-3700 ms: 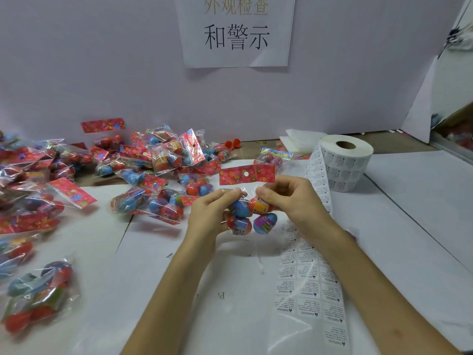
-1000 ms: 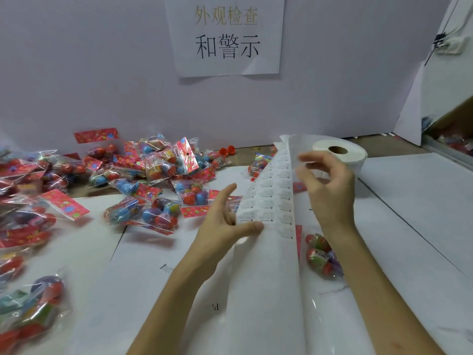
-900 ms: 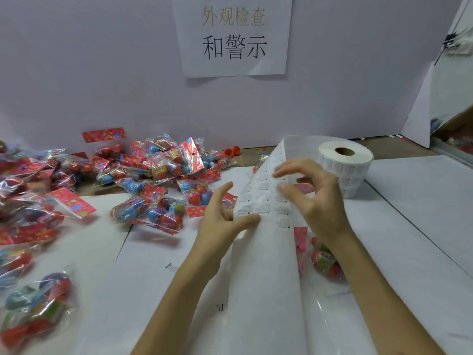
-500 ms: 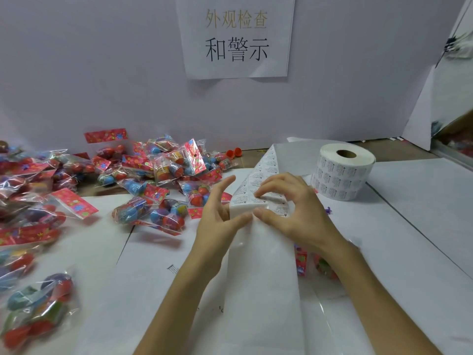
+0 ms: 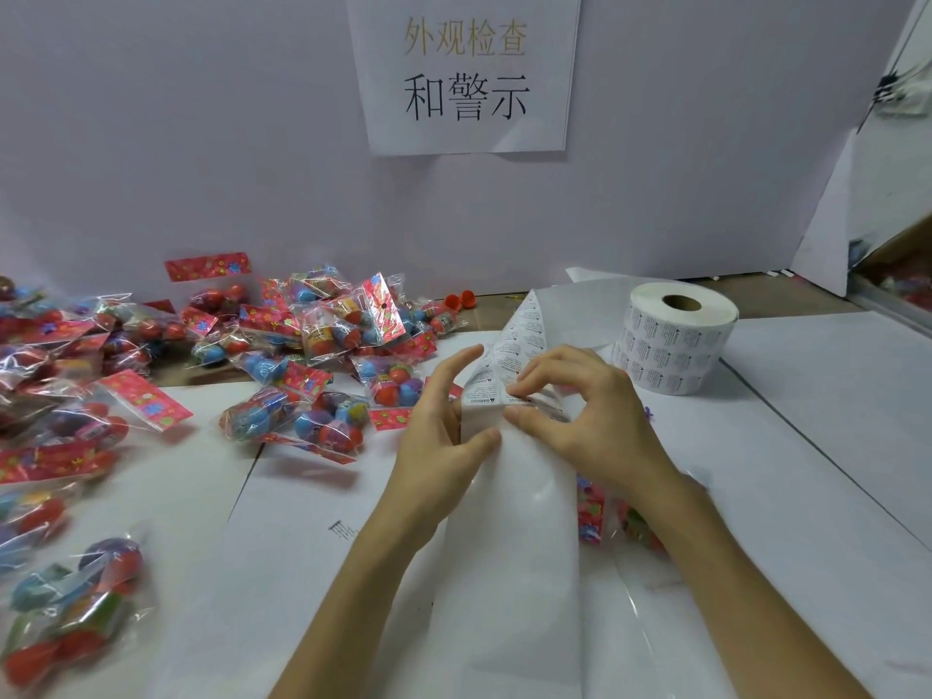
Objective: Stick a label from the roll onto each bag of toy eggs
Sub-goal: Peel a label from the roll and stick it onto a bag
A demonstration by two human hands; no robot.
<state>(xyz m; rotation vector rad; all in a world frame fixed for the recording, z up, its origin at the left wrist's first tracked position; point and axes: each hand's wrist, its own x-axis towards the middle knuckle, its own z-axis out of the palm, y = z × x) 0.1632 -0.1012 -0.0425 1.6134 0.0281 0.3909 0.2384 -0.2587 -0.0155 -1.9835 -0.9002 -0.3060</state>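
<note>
Two fingertips (image 5: pixel 524 384) of the right hand (image 5: pixel 590 426), index and thumb, are closed in a pinch on the edge of one label (image 5: pixel 534 402) in the lowest printed row; the other fingers are loosely curled above. The label strip (image 5: pixel 512 340) is gripped by the left hand (image 5: pixel 439 446), thumb pressed on the liner's front edge, fingers straight behind it. The strip is held up off the table (image 5: pixel 807 446) and runs back to the roll (image 5: pixel 676 340), which stands just beyond the right hand; bare liner hangs toward the camera. One bag (image 5: pixel 590 507) lies flat under the right forearm, mostly hidden. A pile of bags (image 5: pixel 328 345) is spread on the left, well apart from the hands.

Judged handling: the label is likely thin, weightless and floppy, with a tacky back, so it is best taken by one corner only or it may fold on itself. The bag film looks slick and crinkly and the hard eggs may roll inside it, so a flat patch should be pressed, with the bag pinned near its red header
</note>
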